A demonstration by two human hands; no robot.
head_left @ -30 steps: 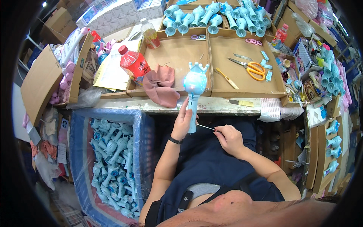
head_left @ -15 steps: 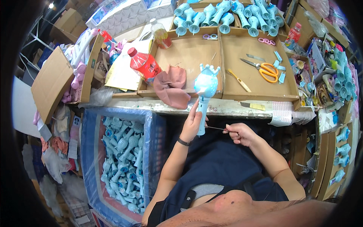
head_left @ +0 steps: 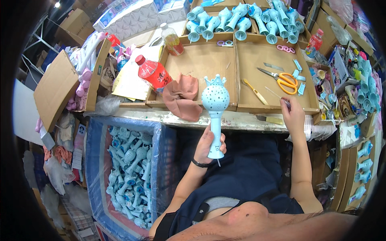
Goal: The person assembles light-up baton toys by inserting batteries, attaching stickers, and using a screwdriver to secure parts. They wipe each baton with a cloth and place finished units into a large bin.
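Note:
My left hand grips the handle of a light blue toy wand with a crown-topped, star-dotted globe, held upright over my lap in front of the table edge. A short wire sticks out below its base. My right hand reaches forward to the right cardboard tray and pinches a thin metal rod, its tip pointing up-left over the tray. Orange-handled scissors and a yellow-handled tool lie in that tray just beyond my fingers.
A pink cloth and a red bottle lie in the left tray. Several finished blue wands stand at the back. A blue bin at my left holds several more wands. Boxes and clutter line both sides.
My right hand has moved from beside the wand's base up and right to the right tray, carrying the thin rod. The left hand has kept hold of the wand.

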